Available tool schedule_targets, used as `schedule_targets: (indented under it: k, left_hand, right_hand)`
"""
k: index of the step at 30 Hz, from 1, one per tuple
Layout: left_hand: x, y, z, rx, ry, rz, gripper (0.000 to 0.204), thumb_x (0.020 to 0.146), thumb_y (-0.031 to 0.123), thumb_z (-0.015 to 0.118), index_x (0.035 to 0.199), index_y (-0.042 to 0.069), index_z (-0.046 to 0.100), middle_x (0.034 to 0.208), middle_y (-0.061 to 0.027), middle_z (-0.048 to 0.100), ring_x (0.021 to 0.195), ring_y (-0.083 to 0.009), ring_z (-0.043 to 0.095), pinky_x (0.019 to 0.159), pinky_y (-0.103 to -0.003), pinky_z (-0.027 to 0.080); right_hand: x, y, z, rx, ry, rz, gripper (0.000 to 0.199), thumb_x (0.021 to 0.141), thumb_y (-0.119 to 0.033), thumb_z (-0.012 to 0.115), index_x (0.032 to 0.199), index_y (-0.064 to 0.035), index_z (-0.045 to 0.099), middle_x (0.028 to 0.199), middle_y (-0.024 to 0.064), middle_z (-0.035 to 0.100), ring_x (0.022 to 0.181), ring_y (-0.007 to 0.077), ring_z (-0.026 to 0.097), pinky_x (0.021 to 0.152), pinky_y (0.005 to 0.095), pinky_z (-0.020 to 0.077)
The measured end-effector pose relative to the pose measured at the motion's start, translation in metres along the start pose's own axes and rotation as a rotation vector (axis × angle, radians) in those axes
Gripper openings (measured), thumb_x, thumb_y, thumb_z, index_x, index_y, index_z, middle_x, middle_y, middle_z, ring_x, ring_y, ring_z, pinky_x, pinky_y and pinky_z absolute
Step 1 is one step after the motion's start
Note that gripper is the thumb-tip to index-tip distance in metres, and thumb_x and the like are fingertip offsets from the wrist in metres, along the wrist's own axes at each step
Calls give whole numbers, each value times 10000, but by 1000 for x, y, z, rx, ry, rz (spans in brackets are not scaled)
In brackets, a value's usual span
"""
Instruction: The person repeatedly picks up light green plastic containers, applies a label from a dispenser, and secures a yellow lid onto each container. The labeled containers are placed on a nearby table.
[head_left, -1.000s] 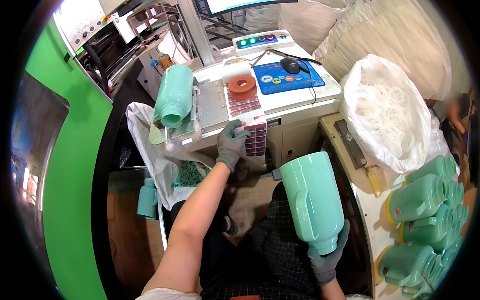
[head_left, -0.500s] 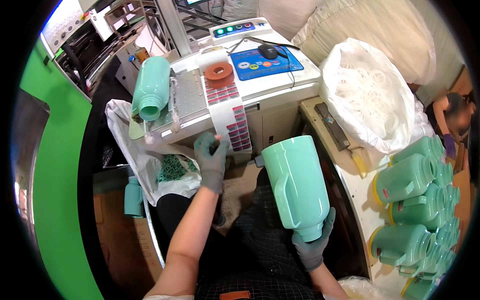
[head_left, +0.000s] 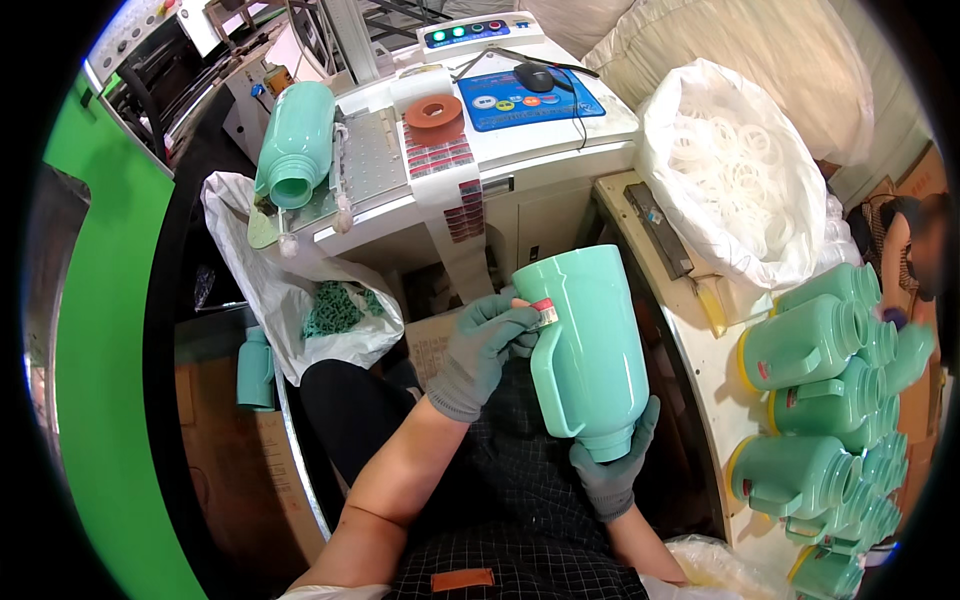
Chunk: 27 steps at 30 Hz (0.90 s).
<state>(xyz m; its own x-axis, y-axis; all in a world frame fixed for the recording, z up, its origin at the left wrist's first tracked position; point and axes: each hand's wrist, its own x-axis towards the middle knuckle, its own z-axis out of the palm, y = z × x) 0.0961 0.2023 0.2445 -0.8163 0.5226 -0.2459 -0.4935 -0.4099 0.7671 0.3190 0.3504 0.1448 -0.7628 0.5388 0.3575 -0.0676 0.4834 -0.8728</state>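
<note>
A glossy mint-green jug body with a side handle is held upside down in front of me, its wide end up and its narrow neck down. My right hand, in a grey glove, cups the neck from below. Between the thumb and fingers of my gloved left hand is a small red and white sticker. The sticker lies against or just at the jug wall, above the top of the handle; whether it is stuck down I cannot tell.
Ahead stands a white machine table with a label strip, an orange-brown ring and another green jug body. A bag of white rings and several green jugs stand right. Left is a bag of green scraps. A co-worker is far right.
My left hand has moved right from near the label strip to the jug, bringing the sticker to its wall. My right hand still cups the neck. At far right, a green jug now appears beside the co-worker.
</note>
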Motion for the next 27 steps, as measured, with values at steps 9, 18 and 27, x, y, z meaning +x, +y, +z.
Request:
schedule_targets:
  k: [9, 18, 27]
  left_hand:
    - [2, 13, -1, 468, 128, 136, 179, 894, 93, 828, 992, 25, 694, 868, -20, 712, 733, -60, 637, 646, -220, 519]
    - [-11, 81, -139, 1449, 633, 792, 583, 858, 346, 850, 1263, 21, 586, 1235, -148, 634, 1121, -311, 618, 983, -435, 514]
    - [59, 253, -235, 2652, 383, 1270, 566, 878, 153, 690, 1426, 200, 555, 1523, -106, 518, 1419, -379, 484, 1171, -555, 402]
  right_hand:
    - [6, -15, -1, 184, -47, 142, 1304, 707, -304, 955, 1672, 22, 141, 1652, 207, 323, 1488, 320, 401, 1219, 456, 353]
    - [37, -14, -10, 226, 103, 111, 1159, 745, -194, 870, 1667, 34, 204, 1649, 206, 373, 1486, 300, 428, 1229, 452, 353]
    - [122, -66, 46, 268, 70, -123, 1132, 841, -514, 832, 1644, 61, 278, 1677, 203, 354, 1522, 318, 378, 1248, 477, 313]
